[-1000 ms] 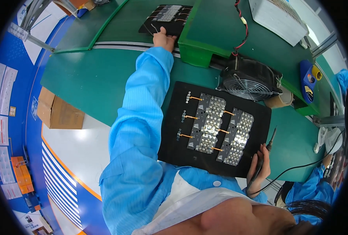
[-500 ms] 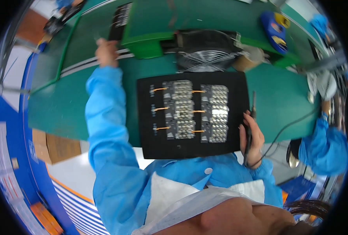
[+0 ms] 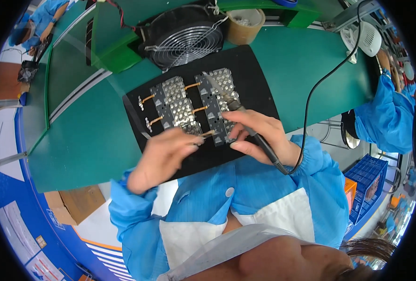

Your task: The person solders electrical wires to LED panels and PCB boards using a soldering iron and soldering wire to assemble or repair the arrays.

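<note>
Over the boards, the right hand grasps an iron; the left hand curls its fingers, their hold impossible to tell.

I log these:
- Green bench top, bare stretch at right.
- Black fan with wire guard, far side; red and black wires to its left.
- Tan roll or tub, just right of the fan; I cannot tell which.
- White round-headed appliance, far right.
- Co-worker's blue sleeve, right; a second person, far left.
- Cardboard box, open, near left.
- Blue crate, near right, an orange item beside it.
- Striped floor marking, near left.
</note>
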Action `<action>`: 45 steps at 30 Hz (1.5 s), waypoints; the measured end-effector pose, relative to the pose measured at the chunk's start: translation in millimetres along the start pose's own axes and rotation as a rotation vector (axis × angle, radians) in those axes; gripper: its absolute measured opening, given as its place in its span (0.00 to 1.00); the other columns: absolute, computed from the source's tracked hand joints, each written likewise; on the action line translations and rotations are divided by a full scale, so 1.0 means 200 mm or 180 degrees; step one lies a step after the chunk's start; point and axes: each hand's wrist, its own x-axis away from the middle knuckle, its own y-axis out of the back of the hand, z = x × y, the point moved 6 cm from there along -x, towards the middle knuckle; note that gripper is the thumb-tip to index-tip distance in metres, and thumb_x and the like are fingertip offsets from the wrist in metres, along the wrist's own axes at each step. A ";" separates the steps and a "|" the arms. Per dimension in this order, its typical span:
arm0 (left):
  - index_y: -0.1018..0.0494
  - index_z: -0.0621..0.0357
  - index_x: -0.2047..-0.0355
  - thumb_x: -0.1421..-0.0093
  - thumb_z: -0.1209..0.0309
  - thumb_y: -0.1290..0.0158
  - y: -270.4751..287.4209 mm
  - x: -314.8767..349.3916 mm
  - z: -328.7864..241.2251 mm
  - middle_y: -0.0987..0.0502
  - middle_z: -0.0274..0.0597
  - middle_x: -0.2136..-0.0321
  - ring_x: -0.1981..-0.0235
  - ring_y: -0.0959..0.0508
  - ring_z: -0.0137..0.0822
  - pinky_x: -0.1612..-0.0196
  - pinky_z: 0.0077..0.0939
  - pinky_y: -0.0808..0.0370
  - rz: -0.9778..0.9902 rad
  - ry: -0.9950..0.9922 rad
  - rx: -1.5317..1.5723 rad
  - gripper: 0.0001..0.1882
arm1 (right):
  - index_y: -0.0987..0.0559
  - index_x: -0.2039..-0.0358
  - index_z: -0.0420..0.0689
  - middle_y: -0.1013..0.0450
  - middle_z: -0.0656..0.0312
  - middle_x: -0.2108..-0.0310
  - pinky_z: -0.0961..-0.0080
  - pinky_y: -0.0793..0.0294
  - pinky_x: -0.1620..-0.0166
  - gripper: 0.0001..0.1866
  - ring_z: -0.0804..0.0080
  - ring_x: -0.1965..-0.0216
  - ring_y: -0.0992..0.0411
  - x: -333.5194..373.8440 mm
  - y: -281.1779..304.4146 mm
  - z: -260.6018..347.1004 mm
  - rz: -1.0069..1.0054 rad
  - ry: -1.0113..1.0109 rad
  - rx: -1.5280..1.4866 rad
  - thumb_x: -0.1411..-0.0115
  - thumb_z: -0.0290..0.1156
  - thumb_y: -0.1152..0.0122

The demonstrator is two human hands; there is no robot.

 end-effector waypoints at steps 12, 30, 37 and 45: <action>0.21 0.58 0.63 0.45 0.78 0.43 -0.14 -0.01 0.02 0.28 0.44 0.73 0.72 0.24 0.41 0.70 0.30 0.28 -0.0255 -0.0455 0.0120 0.09 | 0.27 0.49 0.40 0.25 0.50 0.60 0.70 0.24 0.58 0.24 0.56 0.61 0.23 -0.06 -0.09 0.01 0.0451 -0.0144 0.0196 0.48 0.14 0.42; 0.22 0.60 0.74 0.56 0.82 0.39 0.42 0.27 0.22 0.29 0.39 0.66 0.62 0.30 0.40 0.62 0.31 0.31 -0.2922 0.0136 -0.1789 0.07 | 0.20 0.60 0.37 0.21 0.54 0.69 0.81 0.23 0.69 0.16 0.70 0.71 0.21 -0.54 -0.19 -0.08 0.0240 0.0404 0.0826 0.48 0.28 0.30; 0.22 0.59 0.75 0.57 0.82 0.38 0.41 0.23 0.22 0.28 0.39 0.64 0.58 0.30 0.43 0.58 0.33 0.31 -0.2865 -0.0115 -0.2093 0.08 | 0.20 0.60 0.38 0.22 0.55 0.73 0.80 0.25 0.71 0.14 0.70 0.73 0.22 -0.55 -0.24 -0.13 0.0213 0.0553 0.0939 0.50 0.22 0.33; 0.22 0.58 0.75 0.56 0.81 0.38 0.42 0.22 0.23 0.28 0.40 0.64 0.60 0.28 0.43 0.59 0.32 0.30 -0.2816 -0.0131 -0.2142 0.08 | 0.20 0.60 0.38 0.23 0.55 0.74 0.80 0.26 0.72 0.15 0.70 0.75 0.24 -0.56 -0.25 -0.15 0.0316 0.0474 0.0920 0.51 0.21 0.34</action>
